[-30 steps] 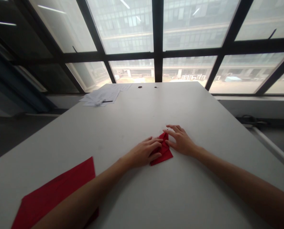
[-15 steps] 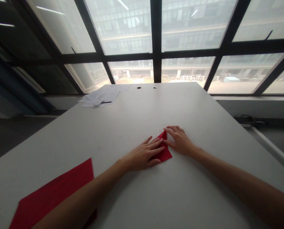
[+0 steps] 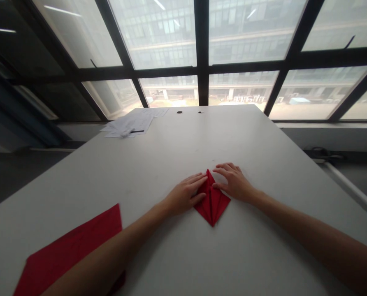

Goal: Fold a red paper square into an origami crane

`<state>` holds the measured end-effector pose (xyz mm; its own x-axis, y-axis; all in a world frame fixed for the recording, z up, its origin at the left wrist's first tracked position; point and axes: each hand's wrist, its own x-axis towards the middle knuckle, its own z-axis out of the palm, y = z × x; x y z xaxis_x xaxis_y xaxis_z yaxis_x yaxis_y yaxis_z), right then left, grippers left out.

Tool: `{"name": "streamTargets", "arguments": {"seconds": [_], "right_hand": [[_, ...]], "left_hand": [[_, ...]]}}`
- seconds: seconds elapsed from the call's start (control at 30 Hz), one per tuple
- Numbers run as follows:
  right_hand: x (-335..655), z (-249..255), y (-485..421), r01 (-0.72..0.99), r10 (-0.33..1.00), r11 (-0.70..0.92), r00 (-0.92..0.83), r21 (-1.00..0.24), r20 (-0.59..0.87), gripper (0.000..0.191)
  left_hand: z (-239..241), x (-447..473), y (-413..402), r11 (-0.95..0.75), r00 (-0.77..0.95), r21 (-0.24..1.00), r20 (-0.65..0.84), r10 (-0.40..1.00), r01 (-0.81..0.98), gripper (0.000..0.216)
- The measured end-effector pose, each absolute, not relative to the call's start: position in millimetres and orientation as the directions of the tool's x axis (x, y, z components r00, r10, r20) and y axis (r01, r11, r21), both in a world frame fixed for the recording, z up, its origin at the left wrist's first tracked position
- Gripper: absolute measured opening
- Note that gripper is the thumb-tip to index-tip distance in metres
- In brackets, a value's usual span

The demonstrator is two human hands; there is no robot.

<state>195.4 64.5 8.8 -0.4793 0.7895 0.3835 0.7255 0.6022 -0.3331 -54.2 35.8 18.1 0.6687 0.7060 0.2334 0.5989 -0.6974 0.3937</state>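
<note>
A small piece of red folded paper [image 3: 213, 209], shaped like a kite, lies on the white table with its point away from me. A dark fold line runs down its middle. Across its left side lie the fingers of my left hand [image 3: 186, 194], outstretched with the thumb apart. At the upper right edge is my right hand [image 3: 234, 181], its thumb touching the paper and its curved fingers spread off the thumb, beside the top point. Neither hand grips anything. A larger red sheet [image 3: 75, 238] lies at the lower left, partly hidden under my left forearm.
Loose white printed papers [image 3: 131, 122] with a dark thin item lie at the table's far left. Two small round holes are near the far edge. Windows with dark frames [image 3: 203, 53] stand behind the white table [image 3: 177, 156].
My left hand has drawn back to the left off the paper's middle. The paper now shows as a wider kite with its centre line visible. My right hand has barely moved.
</note>
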Motion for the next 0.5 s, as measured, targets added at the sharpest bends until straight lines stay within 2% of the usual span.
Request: {"name": "streamTargets", "arguments": {"seconds": [0.1,0.17,0.23,0.4,0.5], "right_hand": [[196,13,64,0.696,0.782,0.617,-0.491,-0.367,0.384,0.027],[198,16,62,0.663,0.763,0.646,-0.551,-0.379,0.338,0.024],[201,18,58,0.639,0.737,0.674,-0.615,-0.371,0.279,0.031],[201,16,42,0.642,0.708,0.701,-0.678,-0.311,0.197,0.061],[198,12,35,0.67,0.727,0.682,-0.663,-0.293,0.179,0.064]], "left_hand": [[19,-54,35,-0.724,0.71,0.327,0.186,0.679,0.607,0.059],[21,-53,34,-0.732,0.718,0.303,0.18,0.672,0.61,0.06],[23,-53,33,-0.741,0.723,0.289,0.189,0.664,0.606,0.058],[20,-53,33,-0.732,0.715,0.274,0.179,0.676,0.623,0.063],[19,-53,33,-0.715,0.706,0.285,0.154,0.691,0.638,0.071]]}}
